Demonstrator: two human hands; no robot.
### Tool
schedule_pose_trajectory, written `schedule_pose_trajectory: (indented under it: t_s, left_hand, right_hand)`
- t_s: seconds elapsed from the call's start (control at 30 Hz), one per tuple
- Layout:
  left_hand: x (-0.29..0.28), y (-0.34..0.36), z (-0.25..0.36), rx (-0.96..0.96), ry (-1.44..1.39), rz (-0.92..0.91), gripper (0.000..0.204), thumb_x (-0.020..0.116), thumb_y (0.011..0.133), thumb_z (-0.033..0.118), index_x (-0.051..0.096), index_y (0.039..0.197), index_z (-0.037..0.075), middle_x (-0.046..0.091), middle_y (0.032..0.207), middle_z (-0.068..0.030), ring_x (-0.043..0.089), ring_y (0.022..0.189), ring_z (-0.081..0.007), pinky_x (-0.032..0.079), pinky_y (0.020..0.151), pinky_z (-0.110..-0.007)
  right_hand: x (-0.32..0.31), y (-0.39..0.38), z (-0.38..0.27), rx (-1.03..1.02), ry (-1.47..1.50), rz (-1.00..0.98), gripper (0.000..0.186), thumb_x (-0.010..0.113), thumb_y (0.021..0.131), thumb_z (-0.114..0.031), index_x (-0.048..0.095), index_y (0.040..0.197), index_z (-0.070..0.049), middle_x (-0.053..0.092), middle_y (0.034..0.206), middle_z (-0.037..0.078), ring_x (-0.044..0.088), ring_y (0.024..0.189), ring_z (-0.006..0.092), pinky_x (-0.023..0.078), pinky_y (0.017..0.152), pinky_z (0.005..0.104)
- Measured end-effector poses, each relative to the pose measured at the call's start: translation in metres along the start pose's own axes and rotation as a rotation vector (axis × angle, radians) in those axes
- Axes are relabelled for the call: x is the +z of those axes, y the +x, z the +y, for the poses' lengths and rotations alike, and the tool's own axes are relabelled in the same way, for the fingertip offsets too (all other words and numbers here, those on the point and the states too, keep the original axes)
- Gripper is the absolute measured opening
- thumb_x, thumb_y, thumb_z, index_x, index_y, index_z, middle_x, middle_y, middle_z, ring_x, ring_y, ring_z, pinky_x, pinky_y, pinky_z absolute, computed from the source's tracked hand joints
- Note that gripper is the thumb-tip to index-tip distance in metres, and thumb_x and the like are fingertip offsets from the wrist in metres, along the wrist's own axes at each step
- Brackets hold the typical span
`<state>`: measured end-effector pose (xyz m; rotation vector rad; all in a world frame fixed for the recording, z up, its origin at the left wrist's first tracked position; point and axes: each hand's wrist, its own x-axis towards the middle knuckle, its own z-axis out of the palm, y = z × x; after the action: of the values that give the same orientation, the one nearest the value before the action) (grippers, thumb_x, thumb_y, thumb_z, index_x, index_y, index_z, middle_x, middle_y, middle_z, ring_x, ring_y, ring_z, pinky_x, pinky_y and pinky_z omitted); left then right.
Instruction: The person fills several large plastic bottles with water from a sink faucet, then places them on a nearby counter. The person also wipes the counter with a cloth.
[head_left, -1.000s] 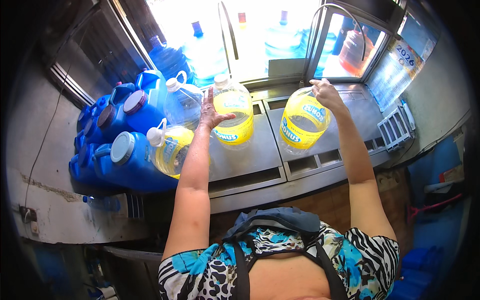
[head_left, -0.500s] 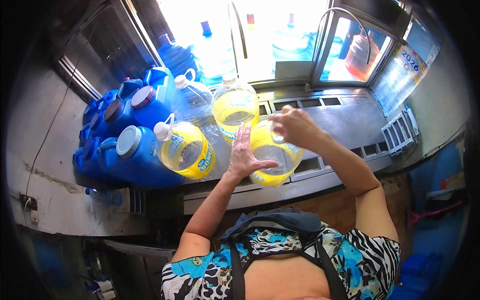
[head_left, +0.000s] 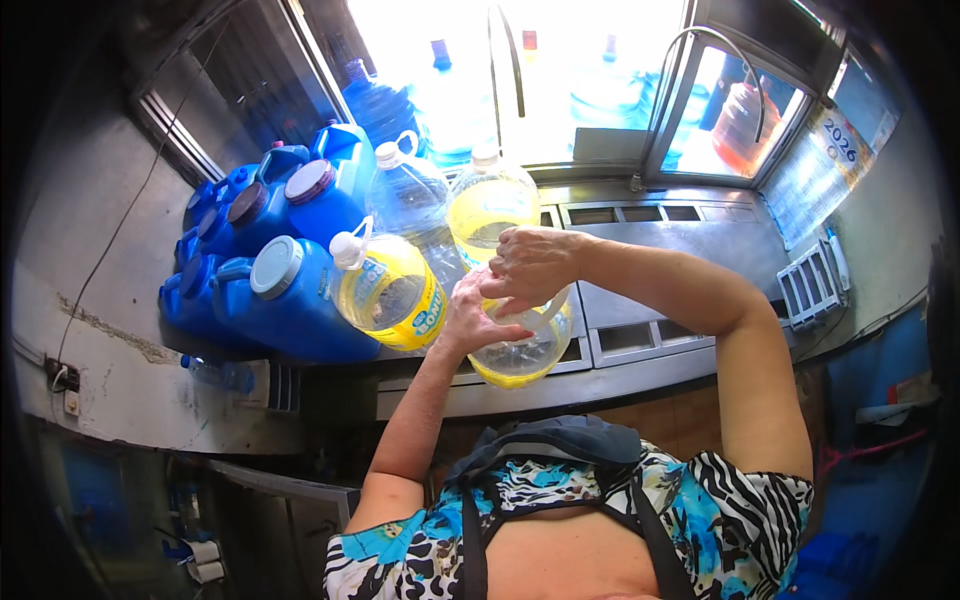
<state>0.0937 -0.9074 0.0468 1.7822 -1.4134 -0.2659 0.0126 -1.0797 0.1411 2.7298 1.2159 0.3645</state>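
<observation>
A clear plastic jug [head_left: 525, 362] with a yellow label and a pale handle stands in front of me at the near edge of the metal counter. My left hand [head_left: 474, 316] grips its upper left side, thumb stretched across the jug. Over its top is my right hand [head_left: 536, 264], fingers curled in against my left fingertips; the jug's mouth is hidden beneath. Two similar yellow-labelled jugs are close by: one with a white cap [head_left: 392, 292] on the left, another [head_left: 492, 208] just behind. A clear handled jug [head_left: 410, 195] stands between these and the blue containers.
Several blue jerrycans [head_left: 310, 310] crowd the counter's left end. Large water bottles [head_left: 440, 110] line the bright window at the back. The steel counter [head_left: 690, 260] with slotted openings runs right, toward a white rack [head_left: 812, 285] on the wall. A thin hose [head_left: 690, 35] arches over it.
My right hand has come down and left onto the jug's top, meeting my left hand. The jug has shifted slightly toward me and left. My left fingers have curled in. The view has shifted a little.
</observation>
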Motion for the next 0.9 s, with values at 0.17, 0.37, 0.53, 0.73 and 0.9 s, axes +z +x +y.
schedule_pose_trajectory:
  t_s: [0.17, 0.37, 0.53, 0.73, 0.9]
  left_hand:
    - [0.024, 0.002, 0.009, -0.089, 0.046, 0.272, 0.083, 0.085, 0.052, 0.060, 0.065, 0.109, 0.003, 0.063, 0.113, -0.0174, 0.058, 0.109, -0.0361, 0.042, 0.098, -0.048]
    - [0.009, 0.008, -0.004, 0.017, 0.045, 0.048, 0.092, 0.088, 0.050, 0.058, 0.062, 0.121, 0.006, 0.062, 0.120, -0.0180, 0.055, 0.117, -0.0359, 0.041, 0.102, -0.046]
    - [0.006, 0.015, -0.008, -0.041, 0.042, -0.001, 0.102, 0.085, 0.051, 0.063, 0.057, 0.130, 0.005, 0.057, 0.132, -0.0174, 0.048, 0.128, -0.0350, 0.036, 0.107, -0.047]
    - [0.049, -0.004, 0.017, -0.015, 0.329, 0.520, 0.082, 0.085, 0.057, 0.060, 0.061, 0.106, -0.001, 0.063, 0.103, -0.0190, 0.062, 0.098, -0.0362, 0.047, 0.089, -0.047]
    - [0.026, -0.004, 0.019, 0.021, 0.197, 0.286, 0.075, 0.088, 0.056, 0.054, 0.065, 0.103, 0.001, 0.065, 0.104, -0.0171, 0.062, 0.099, -0.0337, 0.048, 0.087, -0.046]
  right_hand:
    - [0.004, 0.010, -0.015, 0.480, -0.063, -0.095, 0.018, 0.058, 0.082, -0.021, 0.059, 0.078, -0.003, 0.063, 0.058, 0.010, 0.065, 0.052, 0.0259, 0.048, 0.047, 0.0408]
    - [-0.009, -0.010, -0.002, 0.385, 0.129, -0.279, 0.031, 0.061, 0.089, -0.035, 0.063, 0.100, -0.005, 0.068, 0.069, 0.010, 0.068, 0.061, 0.0234, 0.051, 0.054, 0.0410]
    - [-0.002, -0.015, 0.021, -0.047, 0.078, -0.026, 0.024, 0.062, 0.088, -0.032, 0.058, 0.082, -0.010, 0.061, 0.061, 0.008, 0.064, 0.056, 0.0275, 0.051, 0.054, 0.0415]
    - [0.007, 0.004, -0.012, 0.515, -0.016, -0.016, 0.023, 0.055, 0.085, -0.025, 0.062, 0.078, -0.005, 0.060, 0.052, 0.011, 0.063, 0.047, 0.0263, 0.048, 0.045, 0.0394]
    - [-0.005, -0.003, -0.003, 0.397, 0.115, -0.124, 0.034, 0.056, 0.091, -0.037, 0.062, 0.081, -0.005, 0.062, 0.055, 0.009, 0.063, 0.049, 0.0281, 0.048, 0.048, 0.0419]
